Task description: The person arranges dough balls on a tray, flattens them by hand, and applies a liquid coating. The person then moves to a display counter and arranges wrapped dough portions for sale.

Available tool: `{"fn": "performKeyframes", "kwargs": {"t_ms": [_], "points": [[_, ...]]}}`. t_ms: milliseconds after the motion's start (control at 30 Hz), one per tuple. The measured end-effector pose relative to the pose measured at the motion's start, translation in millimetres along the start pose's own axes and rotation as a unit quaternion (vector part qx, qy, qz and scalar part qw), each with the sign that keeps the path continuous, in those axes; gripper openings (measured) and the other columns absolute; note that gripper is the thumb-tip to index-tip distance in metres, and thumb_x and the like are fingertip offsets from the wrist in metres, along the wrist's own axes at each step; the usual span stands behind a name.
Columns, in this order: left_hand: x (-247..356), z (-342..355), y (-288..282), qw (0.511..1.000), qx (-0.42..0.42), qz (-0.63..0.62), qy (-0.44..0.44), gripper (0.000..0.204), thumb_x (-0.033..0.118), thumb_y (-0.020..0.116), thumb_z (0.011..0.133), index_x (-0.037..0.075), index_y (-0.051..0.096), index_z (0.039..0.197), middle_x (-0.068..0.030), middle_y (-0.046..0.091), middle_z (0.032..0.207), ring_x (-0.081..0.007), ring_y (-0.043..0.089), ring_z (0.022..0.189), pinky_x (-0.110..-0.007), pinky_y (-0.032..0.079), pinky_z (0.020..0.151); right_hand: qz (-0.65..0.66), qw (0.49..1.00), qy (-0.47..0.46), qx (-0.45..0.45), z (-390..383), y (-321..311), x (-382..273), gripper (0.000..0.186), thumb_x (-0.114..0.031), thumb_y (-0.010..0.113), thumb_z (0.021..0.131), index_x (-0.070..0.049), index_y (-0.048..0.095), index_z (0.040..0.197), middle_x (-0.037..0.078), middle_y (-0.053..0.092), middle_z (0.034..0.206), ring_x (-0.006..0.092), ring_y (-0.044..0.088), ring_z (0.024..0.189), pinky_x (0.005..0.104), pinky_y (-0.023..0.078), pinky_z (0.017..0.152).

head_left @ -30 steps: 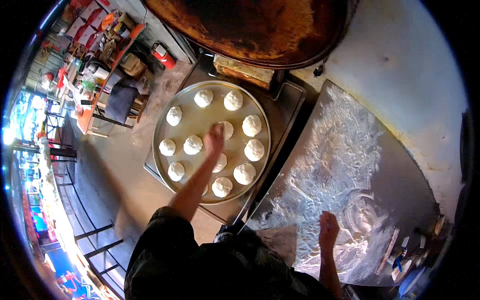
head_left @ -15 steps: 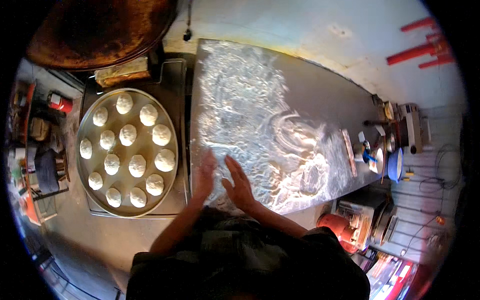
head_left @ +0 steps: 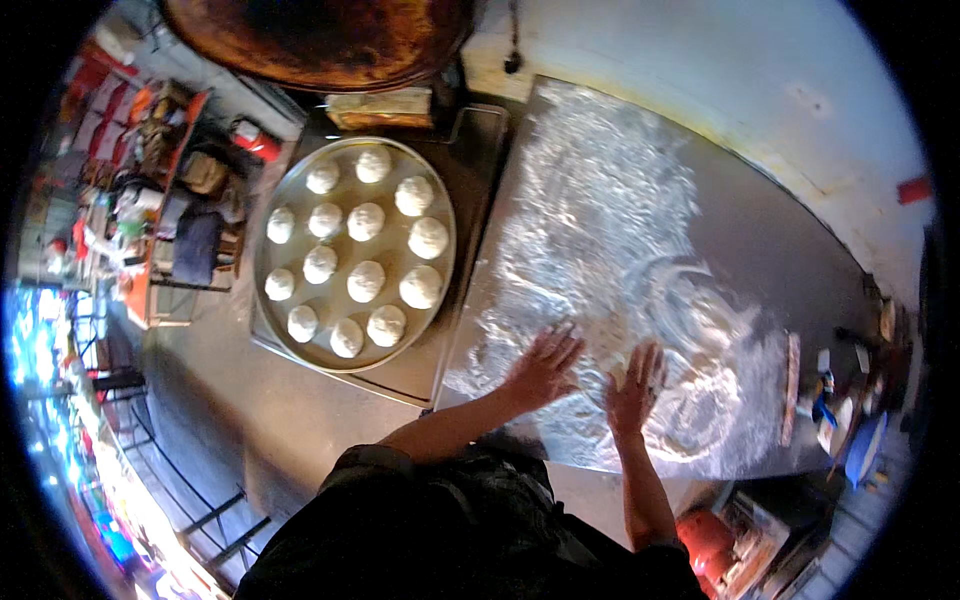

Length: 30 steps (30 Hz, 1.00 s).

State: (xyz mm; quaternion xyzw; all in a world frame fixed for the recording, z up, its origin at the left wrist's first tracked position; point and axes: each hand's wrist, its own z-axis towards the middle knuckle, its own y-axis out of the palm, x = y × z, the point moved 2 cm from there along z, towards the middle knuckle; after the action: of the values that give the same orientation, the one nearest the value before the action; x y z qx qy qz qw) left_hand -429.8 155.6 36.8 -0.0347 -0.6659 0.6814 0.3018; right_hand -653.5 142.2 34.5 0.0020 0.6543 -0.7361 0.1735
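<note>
**White flour on a grey metal counter**

Head view. The left hand and right hand are open side by side over the flour, palms apparently down, fingers somewhat spread, grasping nothing; whether they touch the surface cannot be told. To the left, round, pale dough balls sit apart on a wide, round, shallow metal tray, a spacing that probably prevents sticking. The flour likely keeps dough from clinging to the counter.

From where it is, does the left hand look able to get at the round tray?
Probably yes: the left hand looks empty, spread over the floured table, and nothing visible blocks its way to the round tray.
</note>
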Motion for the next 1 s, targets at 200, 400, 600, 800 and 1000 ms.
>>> {"fn": "performKeyframes", "kwargs": {"t_ms": [200,400,600,800,1000], "points": [[28,21,-54,0.994,0.051,-0.097,-0.004,0.084,0.052,0.059,0.094,0.007,0.026,0.157,-0.0187,0.026,0.161,-0.0378,0.021,0.15,-0.056,0.018,0.12,0.26,0.956,0.029,0.13,27,-55,-9,0.078,-0.04,0.064,0.095,-0.006,0.03,0.156,0.02,0.021,0.164,0.0394,0.024,0.15,0.0576,0.026,0.119],[-58,11,-105,0.991,0.088,-0.092,-0.028,0.083,0.05,0.059,0.095,0.005,0.026,0.156,-0.0205,0.02,0.163,-0.0376,0.021,0.15,-0.053,0.017,0.122,-0.135,0.971,0.198,-0.016,86,-86,39,0.064,-0.041,0.057,0.101,-0.001,0.043,0.149,0.024,0.034,0.158,0.0399,0.028,0.148,0.0487,0.024,0.121],[-232,-53,-155,0.977,0.153,-0.064,-0.136,0.079,0.051,0.052,0.099,0.003,0.024,0.156,-0.0217,0.025,0.161,-0.0367,0.019,0.151,-0.05,0.013,0.124,0.134,0.988,-0.079,0.013,136,-15,-170,0.072,-0.016,0.064,0.094,0.001,0.029,0.155,0.022,0.029,0.161,0.0388,0.026,0.149,0.0448,0.02,0.122],[-438,-121,-221,0.964,0.148,0.064,-0.211,0.092,0.06,0.054,0.094,0.004,0.02,0.158,-0.0188,0.015,0.165,-0.0375,0.016,0.152,-0.05,0.012,0.125,0.133,0.962,-0.236,-0.032,262,96,-421,0.085,-0.028,0.074,0.088,0.001,0.028,0.154,0.028,0.031,0.156,0.0449,0.032,0.144,0.0512,0.027,0.118],[-543,-134,-221,0.972,0.081,0.095,-0.199,0.1,0.073,0.045,0.092,0.001,0.022,0.157,-0.0212,0.015,0.165,-0.0362,0.013,0.153,-0.049,0.009,0.125,0.064,0.96,-0.271,-0.037,355,176,-526,0.085,-0.04,0.068,0.092,0.004,0.027,0.152,0.029,0.026,0.158,0.0474,0.031,0.143,0.0526,0.026,0.119]]}}
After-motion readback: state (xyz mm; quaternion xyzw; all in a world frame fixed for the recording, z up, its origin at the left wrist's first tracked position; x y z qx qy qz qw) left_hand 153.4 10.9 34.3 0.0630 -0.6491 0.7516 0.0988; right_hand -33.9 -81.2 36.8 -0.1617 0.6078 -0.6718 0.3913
